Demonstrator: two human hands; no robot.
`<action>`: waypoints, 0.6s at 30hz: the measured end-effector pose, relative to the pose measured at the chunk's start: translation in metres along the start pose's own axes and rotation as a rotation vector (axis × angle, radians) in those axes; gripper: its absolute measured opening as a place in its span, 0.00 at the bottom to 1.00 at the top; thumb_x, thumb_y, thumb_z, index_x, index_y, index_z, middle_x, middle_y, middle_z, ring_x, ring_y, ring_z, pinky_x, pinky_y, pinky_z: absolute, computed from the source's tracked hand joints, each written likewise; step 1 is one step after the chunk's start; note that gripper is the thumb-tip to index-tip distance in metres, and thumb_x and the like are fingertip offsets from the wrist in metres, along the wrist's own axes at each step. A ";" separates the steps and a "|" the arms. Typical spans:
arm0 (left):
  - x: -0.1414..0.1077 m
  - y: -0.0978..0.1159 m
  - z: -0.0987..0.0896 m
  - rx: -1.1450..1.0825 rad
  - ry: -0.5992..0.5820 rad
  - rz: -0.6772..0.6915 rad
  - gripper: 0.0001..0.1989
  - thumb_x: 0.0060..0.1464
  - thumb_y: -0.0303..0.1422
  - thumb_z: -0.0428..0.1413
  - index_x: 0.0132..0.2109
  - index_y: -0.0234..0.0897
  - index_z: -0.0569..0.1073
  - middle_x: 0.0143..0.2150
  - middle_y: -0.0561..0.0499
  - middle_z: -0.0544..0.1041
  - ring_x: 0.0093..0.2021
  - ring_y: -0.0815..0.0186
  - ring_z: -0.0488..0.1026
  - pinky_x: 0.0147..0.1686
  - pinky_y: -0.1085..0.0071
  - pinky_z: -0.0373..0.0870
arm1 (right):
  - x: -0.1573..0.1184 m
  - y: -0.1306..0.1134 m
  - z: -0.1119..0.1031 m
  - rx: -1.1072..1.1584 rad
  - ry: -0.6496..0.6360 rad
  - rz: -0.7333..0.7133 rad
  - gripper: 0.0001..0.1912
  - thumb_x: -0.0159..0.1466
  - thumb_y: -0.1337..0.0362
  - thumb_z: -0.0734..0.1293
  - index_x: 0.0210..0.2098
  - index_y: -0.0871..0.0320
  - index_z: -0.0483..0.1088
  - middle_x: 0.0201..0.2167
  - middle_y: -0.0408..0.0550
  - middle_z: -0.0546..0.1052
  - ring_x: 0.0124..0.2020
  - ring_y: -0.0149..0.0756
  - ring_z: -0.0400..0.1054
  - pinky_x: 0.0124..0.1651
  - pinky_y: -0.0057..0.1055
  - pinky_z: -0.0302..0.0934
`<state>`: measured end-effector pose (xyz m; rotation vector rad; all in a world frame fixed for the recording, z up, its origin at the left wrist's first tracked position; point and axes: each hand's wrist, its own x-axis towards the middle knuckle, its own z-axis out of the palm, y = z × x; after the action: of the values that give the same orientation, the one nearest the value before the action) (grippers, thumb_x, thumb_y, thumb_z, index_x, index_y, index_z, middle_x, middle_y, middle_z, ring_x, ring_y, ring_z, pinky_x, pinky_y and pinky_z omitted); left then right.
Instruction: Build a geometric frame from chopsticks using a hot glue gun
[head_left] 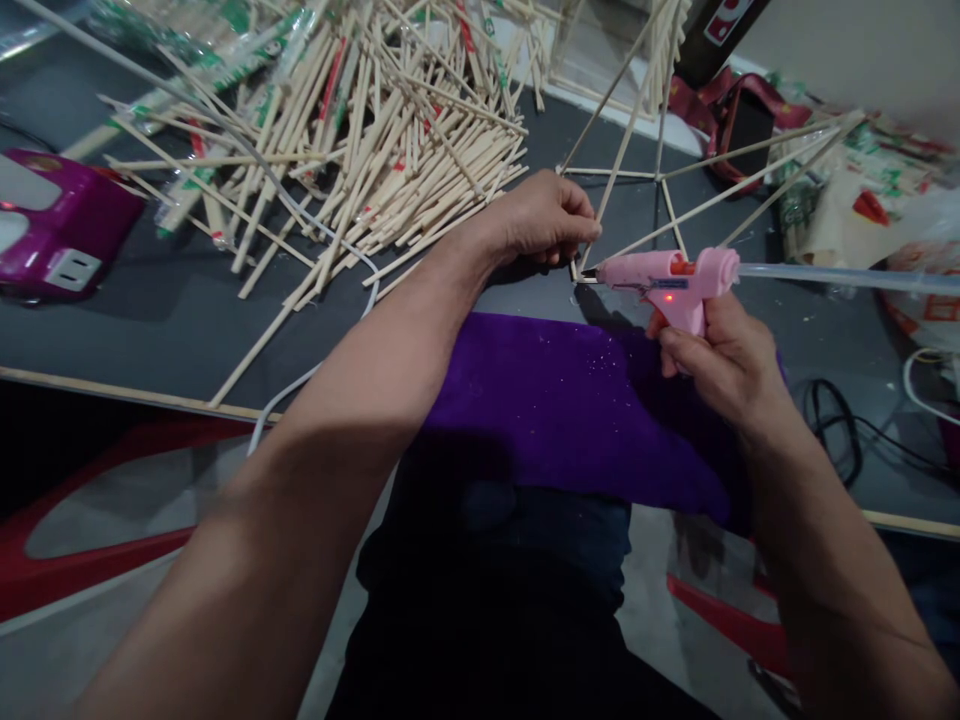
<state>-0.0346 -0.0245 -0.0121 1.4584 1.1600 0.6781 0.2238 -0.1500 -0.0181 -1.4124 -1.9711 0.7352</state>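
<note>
My right hand [716,350] is wrapped round the grip of a pink hot glue gun [667,272], with a small orange light lit on its body. A long clear glue stick [840,275] runs out of its back end. The gun's nozzle touches or nearly touches a lower corner of a frame of thin wooden sticks [622,172]. Beside that corner my left hand [553,220] is closed, fingertips pinching a stick of the frame. The frame stands on the grey table and reaches up past the top of the view.
A big pile of loose wooden chopsticks [420,150], some with wrappers, covers the back left. A purple power socket block [64,225] sits at far left, its white cable [300,205] crossing the table. Purple cloth [555,400] hangs over the front edge; plastic packets [877,190] lie right.
</note>
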 end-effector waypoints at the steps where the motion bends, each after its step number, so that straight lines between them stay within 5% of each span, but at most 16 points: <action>1: 0.000 0.000 0.000 -0.003 0.001 0.002 0.11 0.62 0.23 0.64 0.31 0.36 0.75 0.23 0.56 0.73 0.21 0.75 0.65 0.28 0.75 0.58 | 0.000 0.000 0.001 0.006 -0.006 0.004 0.08 0.71 0.59 0.71 0.48 0.52 0.73 0.31 0.41 0.80 0.22 0.34 0.68 0.31 0.37 0.63; 9: 0.001 -0.001 0.000 0.012 0.013 -0.003 0.11 0.62 0.24 0.63 0.30 0.35 0.77 0.23 0.54 0.73 0.21 0.74 0.65 0.27 0.74 0.59 | -0.008 -0.009 -0.009 0.047 -0.025 0.033 0.06 0.71 0.58 0.74 0.44 0.53 0.77 0.29 0.42 0.79 0.24 0.35 0.70 0.33 0.37 0.64; 13: 0.003 -0.002 -0.003 0.032 -0.027 0.003 0.10 0.64 0.25 0.65 0.32 0.36 0.77 0.23 0.54 0.74 0.22 0.74 0.67 0.27 0.76 0.58 | -0.016 -0.021 -0.017 0.234 0.160 0.118 0.07 0.68 0.61 0.75 0.35 0.54 0.77 0.34 0.47 0.84 0.25 0.33 0.69 0.30 0.36 0.61; 18: 0.003 0.004 -0.007 0.099 -0.016 -0.037 0.11 0.64 0.25 0.64 0.32 0.36 0.76 0.24 0.53 0.74 0.22 0.73 0.66 0.27 0.74 0.57 | -0.013 -0.021 -0.034 0.536 0.399 0.171 0.23 0.63 0.43 0.78 0.46 0.51 0.73 0.44 0.50 0.88 0.18 0.29 0.57 0.21 0.35 0.46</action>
<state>-0.0389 -0.0181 -0.0072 1.5186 1.2197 0.5903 0.2387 -0.1653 0.0180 -1.2779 -1.2404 0.8941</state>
